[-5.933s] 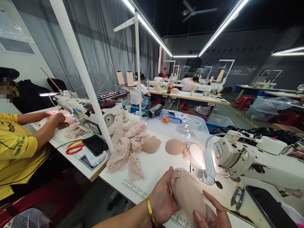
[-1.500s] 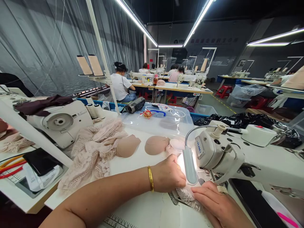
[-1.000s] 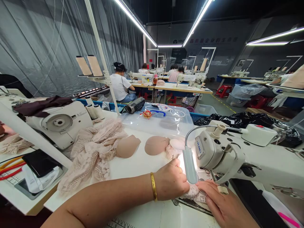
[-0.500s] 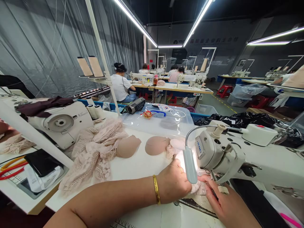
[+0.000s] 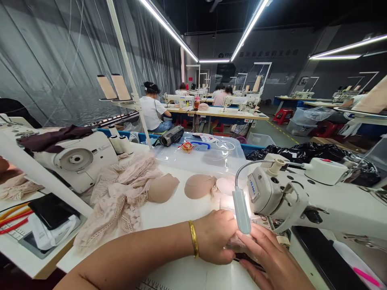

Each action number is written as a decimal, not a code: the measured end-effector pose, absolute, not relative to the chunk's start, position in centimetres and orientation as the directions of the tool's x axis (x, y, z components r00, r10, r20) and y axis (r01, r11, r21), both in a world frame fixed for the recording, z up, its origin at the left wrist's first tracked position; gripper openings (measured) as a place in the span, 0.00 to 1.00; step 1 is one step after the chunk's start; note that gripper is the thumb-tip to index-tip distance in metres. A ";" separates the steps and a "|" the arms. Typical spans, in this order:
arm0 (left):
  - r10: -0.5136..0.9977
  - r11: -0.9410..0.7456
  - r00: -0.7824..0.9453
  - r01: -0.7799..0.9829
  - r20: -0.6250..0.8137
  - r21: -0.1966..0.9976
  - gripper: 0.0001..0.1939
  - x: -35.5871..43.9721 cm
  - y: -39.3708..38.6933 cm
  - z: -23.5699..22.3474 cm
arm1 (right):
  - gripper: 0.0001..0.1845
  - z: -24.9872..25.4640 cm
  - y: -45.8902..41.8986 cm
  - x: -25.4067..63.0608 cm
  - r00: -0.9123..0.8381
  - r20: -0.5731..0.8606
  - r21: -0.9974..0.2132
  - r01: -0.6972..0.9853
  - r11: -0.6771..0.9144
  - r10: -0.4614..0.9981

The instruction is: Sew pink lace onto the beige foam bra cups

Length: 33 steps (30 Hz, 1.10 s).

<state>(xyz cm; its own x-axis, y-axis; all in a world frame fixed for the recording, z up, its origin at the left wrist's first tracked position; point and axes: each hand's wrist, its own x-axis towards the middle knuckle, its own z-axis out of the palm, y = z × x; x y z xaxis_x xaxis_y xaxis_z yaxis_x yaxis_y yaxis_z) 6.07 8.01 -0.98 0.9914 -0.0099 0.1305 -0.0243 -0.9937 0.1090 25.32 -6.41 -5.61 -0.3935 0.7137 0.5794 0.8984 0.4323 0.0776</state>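
Note:
My left hand, with a gold bangle at the wrist, lies palm down on pale pink lace fabric by the sewing machine's needle area. Its thumb is apart from the fingers, whose tips are partly hidden. Against it, my right hand rests with fingers stretched out over the same fabric. A grey lamp head lights the spot and covers part of both hands. The white sewing machine stands to the right; its needle is hidden. Just beyond my left hand lies a pale oval piece.
Two beige moulded cups and a heap of lace lie on the table. A clear plastic lid holds a camcorder-like device. Another sewing machine stands at left. A person sits ahead.
My left hand has loosened from a closed grip, its thumb now apart. My right hand has moved left, up against the left hand. The lace beyond has shifted.

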 end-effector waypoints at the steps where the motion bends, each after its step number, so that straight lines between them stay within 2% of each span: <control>1: -0.037 -0.983 0.993 -0.057 0.115 0.172 0.14 5.9 8.1 -0.5 | 0.22 -5.8 -6.4 25.5 -0.391 0.558 0.073 0.902 0.426 0.732; 3: -0.090 -0.954 0.995 -0.101 0.052 0.282 0.14 5.3 8.4 0.1 | 0.20 -6.6 -6.3 26.2 -0.375 0.484 0.062 0.916 0.397 0.791; 4: -0.107 -0.949 0.994 -0.108 0.022 0.297 0.14 5.1 8.6 0.2 | 0.20 -7.0 -6.3 26.7 -0.369 0.444 0.067 0.922 0.380 0.817; 6: -0.085 -0.966 0.996 -0.080 -0.008 0.248 0.18 4.8 8.7 0.0 | 0.21 -7.9 -6.2 27.7 -0.346 0.402 0.104 0.937 0.333 0.848; 8: -0.016 -0.990 1.000 -0.018 0.018 0.141 0.19 4.9 8.5 -0.6 | 0.21 -8.5 -6.2 28.5 -0.305 0.421 0.142 0.952 0.270 0.854; 10: 0.025 -0.999 0.998 0.023 0.053 0.043 0.14 5.2 8.0 -1.3 | 0.20 -8.6 -6.3 28.8 -0.245 0.460 0.149 0.969 0.197 0.853; 12: -0.002 -1.000 0.997 -0.002 0.072 -0.006 0.07 5.5 7.6 -1.7 | 0.20 -8.4 -6.5 28.8 -0.233 0.481 0.139 0.972 0.189 0.845; 15: -0.136 -0.988 0.986 -0.142 0.094 0.058 0.08 5.6 7.7 -1.9 | 0.27 -8.1 -6.9 28.3 -0.319 0.468 0.120 0.947 0.298 0.824; 18: -0.115 -0.986 0.988 -0.126 0.102 0.111 0.17 5.2 8.5 -1.7 | 0.30 -8.7 -6.8 28.1 -0.371 0.433 0.119 0.927 0.356 0.821; 20: -0.037 -0.996 0.995 -0.044 0.094 0.077 0.23 5.0 9.0 -1.6 | 0.28 -9.4 -6.6 28.3 -0.296 0.440 0.131 0.955 0.265 0.848; 21: -0.002 -0.998 0.996 -0.008 0.092 0.056 0.23 4.9 9.2 -1.5 | 0.26 -9.7 -6.5 28.6 -0.241 0.455 0.136 0.970 0.201 0.857; 24: 0.049 -0.999 0.995 0.050 0.091 -0.010 0.13 5.1 9.4 -1.5 | 0.24 -9.7 -6.3 29.6 -0.161 0.485 0.152 0.983 0.098 0.859; 27: -0.009 -0.997 0.993 -0.001 0.119 -0.071 0.07 5.5 9.3 -1.9 | 0.22 -8.4 -6.6 29.8 -0.236 0.536 0.172 0.971 0.168 0.811; 29: -0.055 -0.996 0.988 -0.045 0.141 -0.074 0.08 5.7 9.3 -2.4 | 0.22 -7.5 -6.9 29.2 -0.327 0.553 0.144 0.943 0.298 0.767; 31: -0.072 -0.996 0.983 -0.063 0.170 -0.059 0.07 5.8 9.4 -2.9 | 0.23 -7.1 -6.8 28.3 -0.393 0.521 0.093 0.909 0.407 0.758; 33: -0.075 -0.997 0.975 -0.067 0.211 -0.044 0.04 5.9 9.6 -3.3 | 0.25 -7.4 -6.6 27.8 -0.392 0.464 0.070 0.910 0.408 0.794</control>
<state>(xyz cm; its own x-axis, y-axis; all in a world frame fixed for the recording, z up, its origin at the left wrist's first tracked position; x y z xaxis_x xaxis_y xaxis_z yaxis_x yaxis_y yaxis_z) 5.89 9.60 -3.32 0.9745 -0.0751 0.2114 -0.0672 -0.9967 -0.0444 27.83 -6.57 -7.36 -0.3920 0.7941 0.4644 0.9101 0.4083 0.0700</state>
